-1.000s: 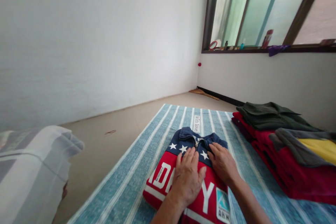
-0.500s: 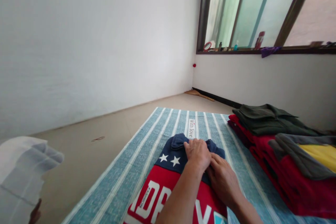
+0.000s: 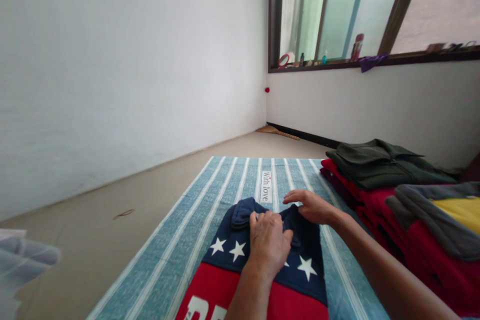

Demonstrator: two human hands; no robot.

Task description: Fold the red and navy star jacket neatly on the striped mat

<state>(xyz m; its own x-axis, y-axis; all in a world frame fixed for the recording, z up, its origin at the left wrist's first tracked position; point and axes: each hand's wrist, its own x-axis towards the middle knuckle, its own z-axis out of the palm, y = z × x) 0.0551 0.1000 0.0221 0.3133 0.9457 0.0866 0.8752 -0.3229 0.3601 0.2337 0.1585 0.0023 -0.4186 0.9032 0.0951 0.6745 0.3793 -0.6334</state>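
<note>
A folded red and navy collared shirt (image 3: 300,292) with white stars lies before me, its collar pointing away. My left hand (image 3: 268,245) rests on the middle of the collar, fingers bent down and gripping the cloth, hiding part of the neck opening. At the collar's right side is my right hand (image 3: 310,207); its fingers reach leftward, apart from each other, and its lower edge touches the collar. The left collar flap (image 3: 242,212) lies folded over.
Blue-and-white striped cloth (image 3: 168,245) covers the surface under the shirt. Stacked clothes (image 3: 378,200) stand at the right, with a dark green garment (image 3: 386,162) on top. Sheer white fabric (image 3: 22,260) hangs at the left edge. Bottles (image 3: 357,47) line the windowsill.
My right hand has moved from beside my left hand to the collar's right side, uncovering more stars. My left hand stays on the collar. The view has shifted slightly.
</note>
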